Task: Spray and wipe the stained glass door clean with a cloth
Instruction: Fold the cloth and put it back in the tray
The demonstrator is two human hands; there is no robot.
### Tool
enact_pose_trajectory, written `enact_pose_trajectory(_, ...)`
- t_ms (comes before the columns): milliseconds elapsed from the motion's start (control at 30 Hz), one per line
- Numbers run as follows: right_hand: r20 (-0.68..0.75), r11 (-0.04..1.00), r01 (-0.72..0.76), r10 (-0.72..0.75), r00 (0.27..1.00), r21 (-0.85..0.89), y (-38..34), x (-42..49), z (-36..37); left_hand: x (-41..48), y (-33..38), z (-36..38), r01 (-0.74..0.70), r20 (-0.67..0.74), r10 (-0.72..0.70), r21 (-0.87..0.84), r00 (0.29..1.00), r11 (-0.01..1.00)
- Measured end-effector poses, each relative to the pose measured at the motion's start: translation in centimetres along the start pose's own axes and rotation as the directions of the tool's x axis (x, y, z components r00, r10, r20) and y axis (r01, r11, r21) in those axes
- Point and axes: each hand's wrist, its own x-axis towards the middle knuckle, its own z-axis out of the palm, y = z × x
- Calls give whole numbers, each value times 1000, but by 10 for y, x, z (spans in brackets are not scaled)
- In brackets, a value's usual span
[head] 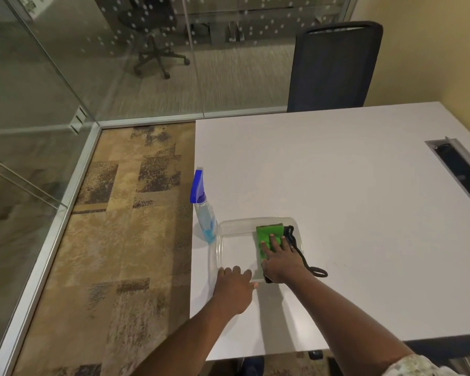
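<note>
Folded green cloth [269, 237] lay in the clear shallow plastic tray [229, 226] on the white bench [337, 172], my right hand [278, 260] flat on it with fingers spread, my left hand [234, 284] open at the tray's near rim, beside the blue-capped spray bottle [204, 210].

On the table [337, 172], the spray bottle [204, 213] stands just left of the tray [228, 226] holding the cloth [267, 236]; a chair [334, 66] sits behind.
</note>
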Motion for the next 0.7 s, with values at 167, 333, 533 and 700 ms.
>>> enact_pose_trajectory(167, 78, 1000, -3, 2, 997, 10, 2, 11, -2, 4, -2, 4, 3, -14, -3, -25, 1000, 1000)
enact_pose_trajectory(333, 108, 1000, 8, -10, 994, 11, 3, 13, -6, 2, -5, 7, -11, -44, 4, -156, 999, 988)
enact_pose_trajectory(533, 11, 999, 33, -34, 999, 37, -7, -4, -17, -24, -20, -5, -138, -562, -230, -536, 795, 833)
enact_pose_trajectory(700, -271, 996, 90, -86, 959, 3, -22, -33, -9, -15, -51, -51, -7, -458, -642, -817, 615, 576)
